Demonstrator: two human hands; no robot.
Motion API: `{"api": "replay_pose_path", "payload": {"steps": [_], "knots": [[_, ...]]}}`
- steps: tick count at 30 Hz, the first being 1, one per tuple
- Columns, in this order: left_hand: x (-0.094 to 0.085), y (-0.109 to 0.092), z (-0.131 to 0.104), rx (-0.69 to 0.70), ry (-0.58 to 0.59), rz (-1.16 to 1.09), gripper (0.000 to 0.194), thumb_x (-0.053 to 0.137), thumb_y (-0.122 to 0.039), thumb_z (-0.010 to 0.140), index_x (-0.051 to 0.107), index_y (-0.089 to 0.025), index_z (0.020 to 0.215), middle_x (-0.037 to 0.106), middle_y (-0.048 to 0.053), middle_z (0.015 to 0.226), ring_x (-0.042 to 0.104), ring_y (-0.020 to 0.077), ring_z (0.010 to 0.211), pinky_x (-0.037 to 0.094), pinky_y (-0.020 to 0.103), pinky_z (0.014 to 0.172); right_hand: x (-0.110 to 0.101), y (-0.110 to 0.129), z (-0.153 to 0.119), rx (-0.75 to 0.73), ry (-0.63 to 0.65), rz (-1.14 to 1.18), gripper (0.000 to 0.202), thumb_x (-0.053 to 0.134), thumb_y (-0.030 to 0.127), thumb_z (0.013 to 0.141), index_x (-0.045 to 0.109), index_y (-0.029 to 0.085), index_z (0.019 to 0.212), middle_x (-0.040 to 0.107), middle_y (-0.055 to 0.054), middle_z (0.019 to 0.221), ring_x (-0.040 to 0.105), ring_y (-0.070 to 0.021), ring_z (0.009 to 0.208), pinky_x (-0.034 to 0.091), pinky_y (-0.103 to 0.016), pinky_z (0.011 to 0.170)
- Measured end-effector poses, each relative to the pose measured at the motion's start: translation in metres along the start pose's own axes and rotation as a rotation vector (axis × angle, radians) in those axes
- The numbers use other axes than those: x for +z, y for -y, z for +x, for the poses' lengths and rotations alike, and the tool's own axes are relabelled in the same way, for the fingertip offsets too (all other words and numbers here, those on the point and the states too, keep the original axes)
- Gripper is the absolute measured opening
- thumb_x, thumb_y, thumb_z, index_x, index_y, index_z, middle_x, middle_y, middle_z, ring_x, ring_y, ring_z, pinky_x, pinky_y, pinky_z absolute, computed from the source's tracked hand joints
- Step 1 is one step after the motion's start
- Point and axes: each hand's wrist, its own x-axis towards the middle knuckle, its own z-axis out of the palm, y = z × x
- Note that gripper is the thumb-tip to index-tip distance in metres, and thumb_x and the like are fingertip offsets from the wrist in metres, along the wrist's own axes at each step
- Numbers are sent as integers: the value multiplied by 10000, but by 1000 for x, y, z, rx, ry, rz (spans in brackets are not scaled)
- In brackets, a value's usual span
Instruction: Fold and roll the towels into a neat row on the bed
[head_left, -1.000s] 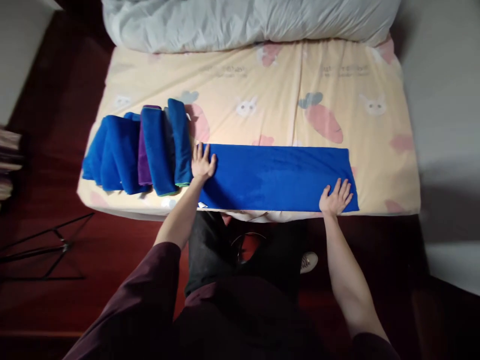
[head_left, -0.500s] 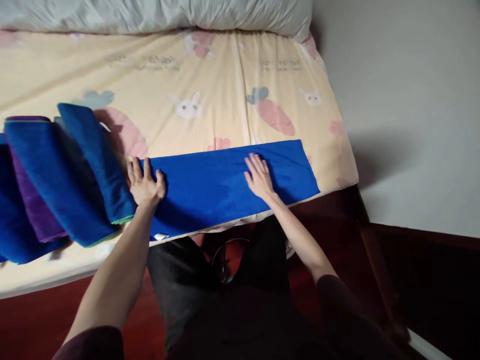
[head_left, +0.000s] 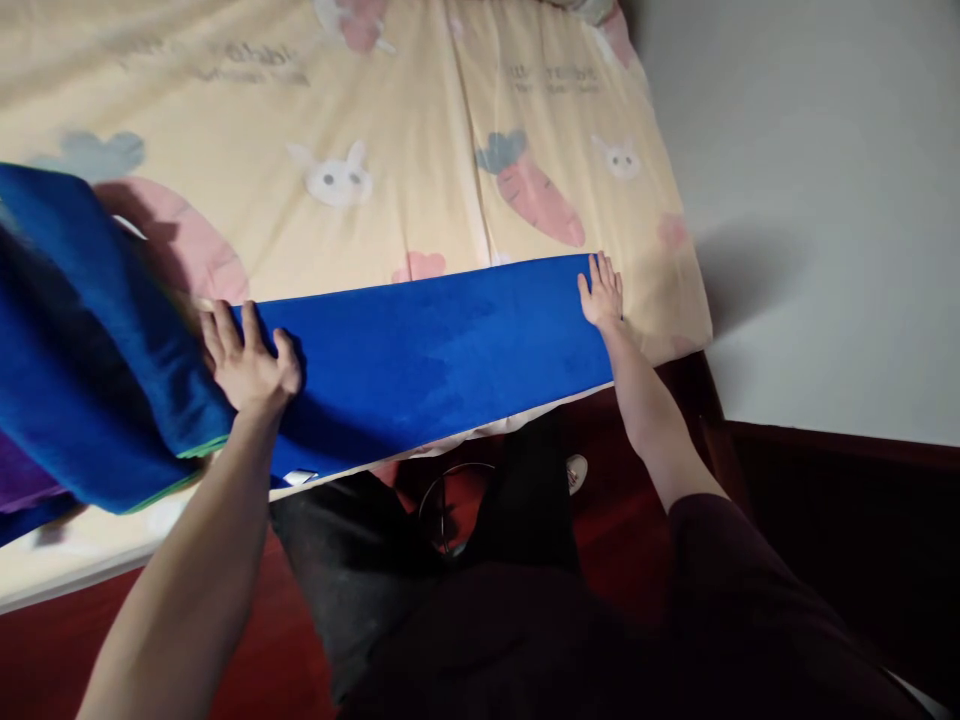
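A blue towel [head_left: 420, 350], folded into a long strip, lies along the near edge of the bed. On its left end my left hand [head_left: 251, 365] rests flat with fingers spread. My right hand [head_left: 602, 292] lies over the towel's right end, fingers stretched out, covering part of that edge. A small white label [head_left: 301, 478] shows at the towel's lower left corner. Just left of my left hand are folded towels, a blue one with a green edge [head_left: 161, 330] and a purple one [head_left: 26, 480].
The bed sheet [head_left: 420, 120] is cream with rabbits and carrots. A grey-white wall [head_left: 825, 200] stands at the right. Below the bed edge are my dark trousers [head_left: 337, 560] and the dark red floor [head_left: 285, 640]. A corner of a pale pillow shows at the top.
My right hand has slid right along the towel to its right end. My left hand stays on the left end. The view has tilted down and come closer.
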Motion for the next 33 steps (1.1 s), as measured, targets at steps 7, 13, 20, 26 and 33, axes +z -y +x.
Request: {"api": "replay_pose_path", "payload": {"steps": [7, 13, 20, 26, 33], "knots": [[1, 3, 0, 1, 4, 9, 701, 510, -410, 1009, 377, -157, 1649, 229, 140, 1757, 161, 366, 1626, 144, 640, 1296, 9, 13, -101, -162, 5, 51, 666, 181, 466, 1109, 134, 203, 1719, 123, -67, 1790, 90, -255, 1665, 86, -588, 1344], [2, 4, 2, -2, 14, 28, 680, 513, -385, 1034, 360, -144, 1652, 214, 147, 1759, 139, 349, 1629, 114, 610, 1308, 17, -26, -189, -44, -54, 34, 644, 188, 447, 1105, 205, 223, 1708, 171, -64, 1783, 127, -254, 1660, 127, -570, 1342], [-10, -10, -30, 8, 58, 15, 642, 417, -346, 1067, 362, -41, 1629, 123, 198, 1768, 73, 298, 1649, 76, 525, 1329, 16, -26, -179, -11, 5, 4, 648, 204, 423, 1095, 193, 215, 1709, 120, -48, 1795, 59, -274, 1666, 129, -597, 1332], [-29, 0, -159, 0, 90, 34, 643, 325, -388, 1065, 377, -103, 1639, 202, 163, 1761, 113, 258, 1653, 104, 512, 1327, 19, -30, -181, -16, -7, 21, 661, 228, 413, 1081, 217, 187, 1702, 121, -82, 1793, 46, -303, 1661, 127, -622, 1318], [-31, 6, -251, -144, 82, 18, 702, 377, -320, 1028, 273, -63, 1672, 143, 193, 1764, 54, 309, 1656, 136, 555, 1333, 0, -16, -175, 48, 51, 95, 689, 272, 428, 1065, 247, 134, 1688, 132, -152, 1781, 76, -299, 1652, 99, -636, 1309]]}}
